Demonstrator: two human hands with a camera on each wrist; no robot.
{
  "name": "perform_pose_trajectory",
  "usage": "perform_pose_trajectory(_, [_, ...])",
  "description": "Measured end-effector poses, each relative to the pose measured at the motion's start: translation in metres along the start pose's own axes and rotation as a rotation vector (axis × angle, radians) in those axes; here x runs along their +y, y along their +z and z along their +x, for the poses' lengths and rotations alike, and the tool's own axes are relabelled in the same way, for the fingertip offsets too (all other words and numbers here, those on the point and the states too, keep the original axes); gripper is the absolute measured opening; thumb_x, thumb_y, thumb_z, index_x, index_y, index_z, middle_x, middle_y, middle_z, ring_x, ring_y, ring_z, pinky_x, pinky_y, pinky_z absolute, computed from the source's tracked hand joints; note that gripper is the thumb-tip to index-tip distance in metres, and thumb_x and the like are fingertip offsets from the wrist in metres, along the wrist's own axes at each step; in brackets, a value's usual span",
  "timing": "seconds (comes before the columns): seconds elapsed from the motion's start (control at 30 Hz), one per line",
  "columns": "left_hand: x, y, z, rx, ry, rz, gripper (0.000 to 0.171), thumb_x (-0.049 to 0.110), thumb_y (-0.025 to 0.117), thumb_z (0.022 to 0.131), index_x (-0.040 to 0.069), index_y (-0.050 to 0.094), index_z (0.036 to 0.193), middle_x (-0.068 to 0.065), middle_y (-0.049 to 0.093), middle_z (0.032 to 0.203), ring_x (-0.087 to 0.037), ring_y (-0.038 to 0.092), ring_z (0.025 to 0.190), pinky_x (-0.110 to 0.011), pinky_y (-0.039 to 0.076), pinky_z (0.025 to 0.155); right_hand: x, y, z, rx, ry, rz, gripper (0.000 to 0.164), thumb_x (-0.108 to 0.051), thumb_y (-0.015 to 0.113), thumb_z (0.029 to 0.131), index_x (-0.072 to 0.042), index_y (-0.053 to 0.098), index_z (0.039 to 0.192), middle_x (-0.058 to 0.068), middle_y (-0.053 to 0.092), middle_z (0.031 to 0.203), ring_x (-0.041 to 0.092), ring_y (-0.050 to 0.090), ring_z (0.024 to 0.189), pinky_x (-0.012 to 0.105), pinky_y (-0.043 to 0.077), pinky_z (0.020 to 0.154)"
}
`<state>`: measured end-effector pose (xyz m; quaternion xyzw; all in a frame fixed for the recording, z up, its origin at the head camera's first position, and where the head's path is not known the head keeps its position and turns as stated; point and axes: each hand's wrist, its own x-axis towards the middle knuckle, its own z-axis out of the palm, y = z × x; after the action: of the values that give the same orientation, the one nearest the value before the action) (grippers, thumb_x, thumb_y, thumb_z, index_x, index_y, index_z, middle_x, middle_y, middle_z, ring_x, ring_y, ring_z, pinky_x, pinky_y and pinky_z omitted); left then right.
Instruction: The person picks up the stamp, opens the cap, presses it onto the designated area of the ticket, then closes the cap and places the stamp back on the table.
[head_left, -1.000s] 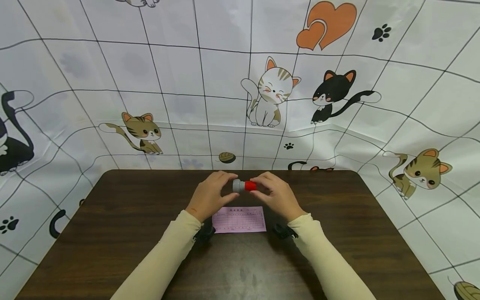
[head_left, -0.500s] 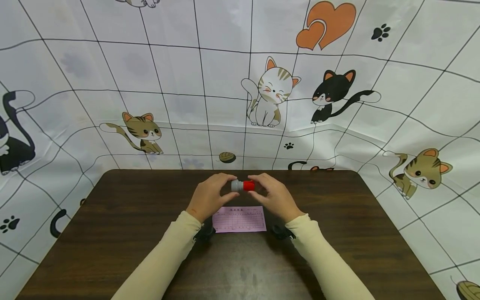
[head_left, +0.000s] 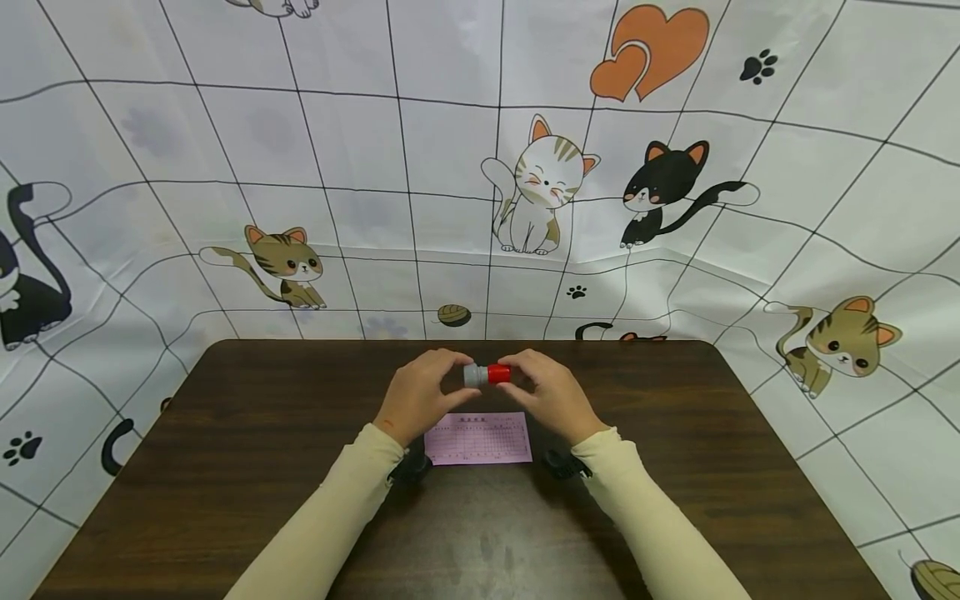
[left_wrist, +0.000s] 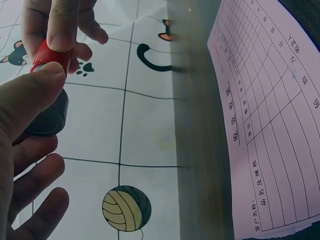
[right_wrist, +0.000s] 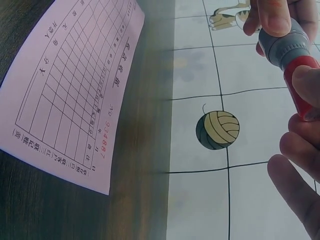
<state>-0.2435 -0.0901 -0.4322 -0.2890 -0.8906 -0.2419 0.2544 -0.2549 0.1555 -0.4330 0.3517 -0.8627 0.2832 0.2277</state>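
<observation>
Above the far part of the table, a small red and grey cylinder (head_left: 477,376) is held level between my two hands. My left hand (head_left: 422,397) pinches its wider grey end between thumb and fingertips. From the other side, my right hand (head_left: 553,395) pinches the red end (head_left: 498,373). The right wrist view shows ridges around the grey part (right_wrist: 286,47); thumbs and fingers hide some of the surface. In the left wrist view the grey end (left_wrist: 49,117) looks dark. A pink printed form (head_left: 478,439) lies flat on the table below, nearer me than the hands.
The dark wooden table (head_left: 262,467) ends just beyond my hands. Behind it hangs a white gridded sheet (head_left: 442,217) printed with cartoon cats, which also lines both sides. Dark wrist devices (head_left: 564,464) sit under my forearms, near the paper's sides.
Right hand and cylinder have shifted very slightly to the left. Both grips look the same, and the pink form stays in place.
</observation>
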Motion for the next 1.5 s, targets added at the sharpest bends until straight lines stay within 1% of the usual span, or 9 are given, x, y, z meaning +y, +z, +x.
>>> perform_pose_trajectory(0.1, [-0.0010, 0.0012, -0.0010, -0.005, -0.006, -0.006, 0.049, 0.036, 0.090, 0.081, 0.010, 0.073, 0.119, -0.005, 0.075, 0.113, -0.023, 0.072, 0.104, -0.040, 0.060, 0.089, -0.0004, -0.0004, -0.0005, -0.011, 0.007, 0.011, 0.032, -0.014, 0.085, 0.088, -0.007, 0.072, 0.117, 0.003, 0.071, 0.105, 0.016, 0.068, 0.086, 0.033, 0.060, 0.077])
perform_pose_trajectory(0.17, [-0.0010, 0.0010, -0.0011, -0.015, -0.013, -0.012, 0.049, 0.036, 0.090, 0.082, 0.010, 0.073, 0.119, -0.005, 0.075, 0.113, -0.023, 0.072, 0.105, -0.040, 0.060, 0.090, -0.0010, -0.0008, -0.0008, -0.018, 0.011, 0.017, 0.032, -0.014, 0.084, 0.088, -0.007, 0.072, 0.117, 0.003, 0.071, 0.105, 0.020, 0.068, 0.086, 0.034, 0.060, 0.076])
perform_pose_trajectory(0.23, [-0.0010, 0.0006, -0.0011, -0.027, -0.019, -0.022, 0.048, 0.036, 0.089, 0.082, 0.010, 0.073, 0.120, -0.005, 0.075, 0.115, -0.023, 0.071, 0.106, -0.041, 0.060, 0.091, -0.0015, -0.0010, -0.0009, -0.030, 0.017, 0.020, 0.032, -0.014, 0.083, 0.089, -0.007, 0.071, 0.118, 0.003, 0.071, 0.106, 0.020, 0.068, 0.087, 0.034, 0.060, 0.077])
perform_pose_trajectory(0.43, [-0.0010, -0.0003, -0.0015, -0.044, -0.029, -0.033, 0.047, 0.032, 0.089, 0.083, 0.011, 0.073, 0.122, -0.006, 0.074, 0.121, -0.024, 0.071, 0.112, -0.043, 0.058, 0.096, -0.0026, -0.0015, -0.0007, -0.055, 0.010, 0.008, 0.033, -0.014, 0.082, 0.090, -0.008, 0.072, 0.120, 0.003, 0.071, 0.109, 0.014, 0.065, 0.089, 0.034, 0.059, 0.079])
perform_pose_trajectory(0.73, [-0.0009, 0.0004, -0.0018, -0.030, -0.026, -0.029, 0.047, 0.033, 0.090, 0.082, 0.011, 0.073, 0.120, -0.005, 0.075, 0.115, -0.023, 0.072, 0.105, -0.042, 0.059, 0.092, -0.0018, -0.0009, -0.0004, -0.024, -0.025, -0.010, 0.033, -0.013, 0.083, 0.089, -0.007, 0.072, 0.119, 0.003, 0.071, 0.106, 0.013, 0.065, 0.086, 0.033, 0.059, 0.075])
perform_pose_trajectory(0.93, [-0.0014, -0.0001, -0.0022, -0.043, -0.025, -0.024, 0.046, 0.032, 0.089, 0.083, 0.011, 0.073, 0.120, -0.005, 0.075, 0.116, -0.022, 0.073, 0.105, -0.041, 0.059, 0.092, -0.0018, -0.0012, -0.0004, -0.043, -0.033, -0.002, 0.032, -0.014, 0.083, 0.089, -0.007, 0.073, 0.119, 0.003, 0.072, 0.108, 0.013, 0.064, 0.087, 0.033, 0.059, 0.077])
perform_pose_trajectory(1.2, [-0.0032, 0.0002, -0.0028, -0.069, -0.015, -0.034, 0.044, 0.032, 0.088, 0.084, 0.011, 0.073, 0.120, -0.005, 0.074, 0.117, -0.021, 0.072, 0.107, -0.041, 0.058, 0.095, -0.0006, -0.0007, -0.0007, -0.059, -0.050, 0.019, 0.032, -0.014, 0.083, 0.088, -0.007, 0.074, 0.118, 0.003, 0.072, 0.108, 0.014, 0.066, 0.089, 0.034, 0.060, 0.080])
perform_pose_trajectory(1.43, [-0.0028, -0.0008, -0.0032, -0.036, -0.013, -0.038, 0.046, 0.030, 0.090, 0.082, 0.010, 0.073, 0.120, -0.006, 0.075, 0.117, -0.023, 0.073, 0.106, -0.042, 0.058, 0.094, -0.0006, 0.0000, 0.0000, -0.027, -0.069, 0.011, 0.035, -0.012, 0.084, 0.087, -0.005, 0.074, 0.119, 0.005, 0.073, 0.109, 0.017, 0.069, 0.091, 0.036, 0.061, 0.081])
perform_pose_trajectory(1.5, [-0.0026, -0.0010, -0.0031, -0.038, -0.019, -0.037, 0.046, 0.030, 0.090, 0.082, 0.010, 0.073, 0.120, -0.006, 0.075, 0.118, -0.023, 0.073, 0.107, -0.042, 0.058, 0.095, -0.0007, 0.0001, 0.0003, -0.022, -0.074, 0.010, 0.035, -0.013, 0.085, 0.086, -0.006, 0.074, 0.119, 0.005, 0.073, 0.109, 0.017, 0.070, 0.092, 0.036, 0.061, 0.082])
